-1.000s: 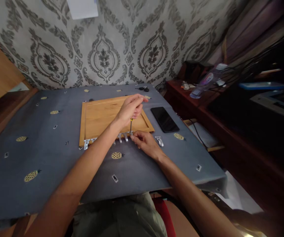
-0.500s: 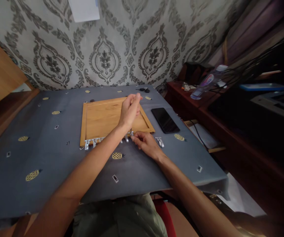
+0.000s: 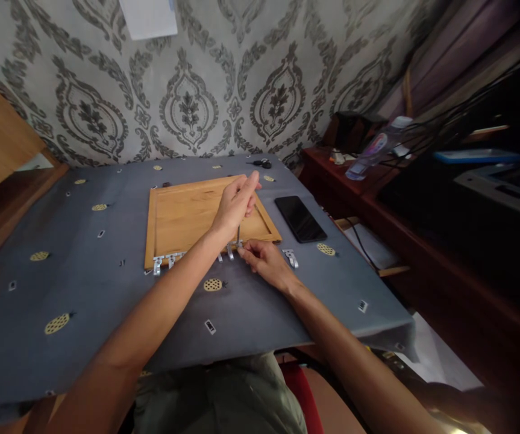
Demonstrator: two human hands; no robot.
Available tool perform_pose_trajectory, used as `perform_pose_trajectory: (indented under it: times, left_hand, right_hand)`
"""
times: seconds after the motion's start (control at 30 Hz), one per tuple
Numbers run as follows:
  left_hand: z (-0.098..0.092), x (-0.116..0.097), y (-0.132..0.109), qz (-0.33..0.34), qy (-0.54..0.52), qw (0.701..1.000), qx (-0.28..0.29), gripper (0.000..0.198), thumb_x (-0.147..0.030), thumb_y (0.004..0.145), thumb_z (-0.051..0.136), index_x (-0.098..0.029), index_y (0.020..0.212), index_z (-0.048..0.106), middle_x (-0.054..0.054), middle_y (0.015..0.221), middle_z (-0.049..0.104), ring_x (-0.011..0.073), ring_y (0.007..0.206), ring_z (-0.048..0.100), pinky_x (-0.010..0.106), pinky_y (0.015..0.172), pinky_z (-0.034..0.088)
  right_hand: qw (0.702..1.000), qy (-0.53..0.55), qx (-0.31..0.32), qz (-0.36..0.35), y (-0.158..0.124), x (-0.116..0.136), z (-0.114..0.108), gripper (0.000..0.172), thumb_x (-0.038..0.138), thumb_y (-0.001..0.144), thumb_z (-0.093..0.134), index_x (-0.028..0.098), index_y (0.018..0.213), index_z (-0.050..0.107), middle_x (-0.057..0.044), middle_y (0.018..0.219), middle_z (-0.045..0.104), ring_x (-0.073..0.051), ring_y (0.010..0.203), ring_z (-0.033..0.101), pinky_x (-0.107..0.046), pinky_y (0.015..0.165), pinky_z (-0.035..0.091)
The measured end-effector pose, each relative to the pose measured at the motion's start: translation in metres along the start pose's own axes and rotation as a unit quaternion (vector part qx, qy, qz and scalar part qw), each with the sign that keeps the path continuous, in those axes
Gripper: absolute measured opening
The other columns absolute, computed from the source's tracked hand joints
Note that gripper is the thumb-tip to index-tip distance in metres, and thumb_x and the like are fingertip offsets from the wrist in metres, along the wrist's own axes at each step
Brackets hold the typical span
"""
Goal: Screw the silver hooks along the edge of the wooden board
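A wooden framed board (image 3: pixel 178 220) lies flat on the table, with a row of silver metal hooks (image 3: pixel 157 265) along its near edge. My left hand (image 3: pixel 236 202) is closed above the board's right half. A thin dark screwdriver shaft (image 3: pixel 238 234) comes down from that fist to the near edge; the handle is hidden in the fingers. Beside the shaft's lower end, my right hand (image 3: pixel 262 259) pinches the rightmost hook (image 3: pixel 240 244) at the edge. My left forearm covers the middle of the row. One loose silver hook (image 3: pixel 290 258) rests on the cloth to the right.
A black phone (image 3: pixel 300 218) lies right of the board. Keys (image 3: pixel 260 163) sit near the wall. Small dark bits (image 3: pixel 122 263) lie left on the patterned tablecloth (image 3: pixel 88 241). A plastic bottle (image 3: pixel 375 150) stands on the dark red desk at the right, among cables.
The view has shifted slightly, moving everything a little left in it. My left hand has turned slightly and more of the screwdriver shaft shows. My right hand keeps its pinch.
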State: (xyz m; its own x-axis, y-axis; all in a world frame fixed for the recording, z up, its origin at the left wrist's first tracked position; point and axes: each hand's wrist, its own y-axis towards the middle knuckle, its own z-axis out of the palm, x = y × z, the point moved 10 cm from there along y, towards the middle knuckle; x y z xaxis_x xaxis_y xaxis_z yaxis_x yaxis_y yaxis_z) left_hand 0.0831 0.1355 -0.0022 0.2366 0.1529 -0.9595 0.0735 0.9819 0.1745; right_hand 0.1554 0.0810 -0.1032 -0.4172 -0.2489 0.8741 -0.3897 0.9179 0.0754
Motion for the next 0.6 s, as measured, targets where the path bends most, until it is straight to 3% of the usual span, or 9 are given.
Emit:
perform_pose_trajectory:
  times: [0.1,0.3,0.5,0.6]
  left_hand:
    - [-0.001,-0.001,-0.004,0.018,-0.003,1.0,-0.019,0.036,-0.04,0.098,0.053,-0.016,0.07,0.053,-0.007,0.052,0.033,0.0037,0.043,0.03,0.02,0.044,0.023]
    - [0.01,0.005,-0.003,-0.027,-0.032,0.999,0.033,0.036,-0.032,0.101,0.045,-0.016,0.07,0.053,-0.009,0.046,0.025,0.0031,0.038,0.019,0.02,0.041,0.013]
    - [0.01,0.011,0.005,-0.048,-0.046,0.994,0.09,0.031,-0.029,0.1,0.043,-0.016,0.075,0.056,-0.011,0.045,0.023,0.0039,0.037,0.017,0.019,0.041,0.012]
    - [0.002,0.012,0.007,-0.04,-0.037,0.996,0.071,0.033,-0.03,0.101,0.042,-0.016,0.076,0.057,-0.009,0.047,0.029,0.004,0.038,0.024,0.018,0.041,0.019]
  right_hand:
    - [1.0,0.001,0.002,0.004,0.0,-0.002,0.001,0.032,0.042,0.088,0.052,0.022,0.065,0.048,0.003,0.053,0.047,-0.012,0.049,0.044,-0.025,0.051,0.032]
    - [1.0,-0.012,0.003,0.01,-0.001,-0.001,0.0,0.03,0.039,0.089,0.051,0.021,0.065,0.049,0.003,0.053,0.049,-0.013,0.051,0.044,-0.026,0.052,0.031]
    - [1.0,-0.007,0.001,0.011,-0.001,0.001,-0.001,0.031,0.04,0.089,0.052,0.021,0.065,0.049,0.003,0.052,0.048,-0.013,0.051,0.044,-0.026,0.053,0.031]
    - [1.0,0.002,0.006,0.015,-0.001,-0.001,0.0,0.032,0.042,0.089,0.052,0.021,0.065,0.049,0.003,0.052,0.048,-0.013,0.05,0.044,-0.026,0.052,0.032]
